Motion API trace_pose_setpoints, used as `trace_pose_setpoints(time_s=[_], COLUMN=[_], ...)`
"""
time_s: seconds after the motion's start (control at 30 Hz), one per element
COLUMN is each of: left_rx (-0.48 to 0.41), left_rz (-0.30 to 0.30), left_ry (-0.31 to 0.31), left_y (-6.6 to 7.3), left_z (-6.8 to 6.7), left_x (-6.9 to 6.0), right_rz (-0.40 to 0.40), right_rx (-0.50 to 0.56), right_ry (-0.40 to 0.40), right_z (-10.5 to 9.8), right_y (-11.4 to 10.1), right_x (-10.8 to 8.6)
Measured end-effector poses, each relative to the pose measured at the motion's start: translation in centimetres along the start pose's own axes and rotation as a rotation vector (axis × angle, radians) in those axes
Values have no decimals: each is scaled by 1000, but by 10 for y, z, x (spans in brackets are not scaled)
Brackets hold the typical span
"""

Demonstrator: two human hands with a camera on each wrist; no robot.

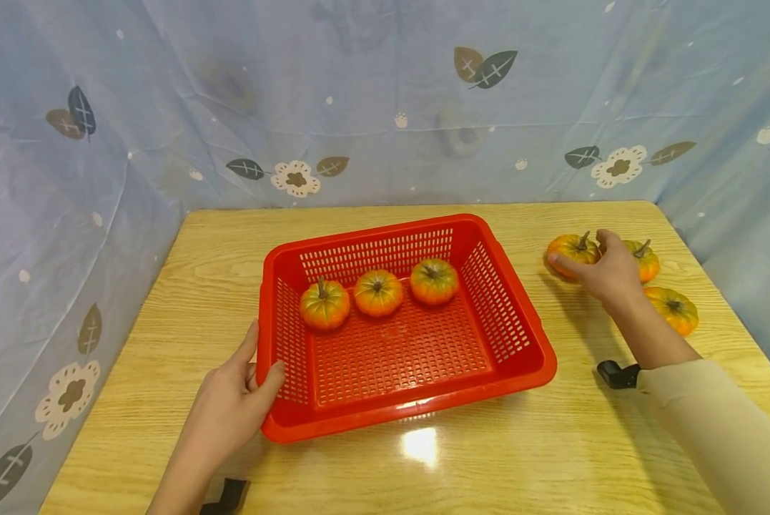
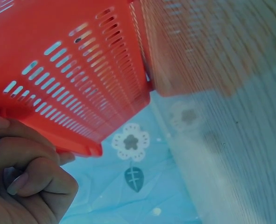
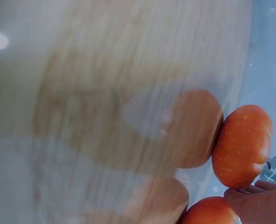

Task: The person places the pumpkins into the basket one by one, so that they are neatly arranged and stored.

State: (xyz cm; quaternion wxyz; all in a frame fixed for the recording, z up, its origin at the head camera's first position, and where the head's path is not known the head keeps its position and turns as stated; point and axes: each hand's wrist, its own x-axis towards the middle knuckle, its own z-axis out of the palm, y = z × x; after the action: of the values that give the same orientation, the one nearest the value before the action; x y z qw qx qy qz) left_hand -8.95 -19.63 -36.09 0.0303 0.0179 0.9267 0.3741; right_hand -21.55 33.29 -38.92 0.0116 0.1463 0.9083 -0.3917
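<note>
the surface before me is yellow wood with fine grain running across it, glossy enough to throw back a bright patch of light near the middle. a pale blue curtain hangs in soft folds along the far edge and down the left and right sides, printed with white flowers and brown and dark green leaves.

my left hand grips the left wall of the red basket, thumb over the rim. the basket sits a little askew, its sides and floor full of slots, with three orange-green pumpkins in a row in its far half.

my right hand is spread wide about the far-left pumpkin of three at the right of the surface; i cannot tell how firmly it touches. just right of my fingers is the far-right pumpkin, and the near pumpkin lies beside my forearm. a beige sleeve covers that arm, with a black piece by the wrist.
</note>
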Motion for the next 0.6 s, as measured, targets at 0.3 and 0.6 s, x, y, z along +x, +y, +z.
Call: trace_pose_setpoints(time_s=[0.3, 0.6], left_rx=[1, 6], left_rz=[-2, 6], left_ry=[-1, 6], left_y=[0, 0], left_z=[0, -1], left_x=[0, -1], right_rz=[6, 40], right_rx=[-82, -157], right_ry=[-4, -3], right_z=[2, 5], right_y=[4, 5], right_x=[6, 9])
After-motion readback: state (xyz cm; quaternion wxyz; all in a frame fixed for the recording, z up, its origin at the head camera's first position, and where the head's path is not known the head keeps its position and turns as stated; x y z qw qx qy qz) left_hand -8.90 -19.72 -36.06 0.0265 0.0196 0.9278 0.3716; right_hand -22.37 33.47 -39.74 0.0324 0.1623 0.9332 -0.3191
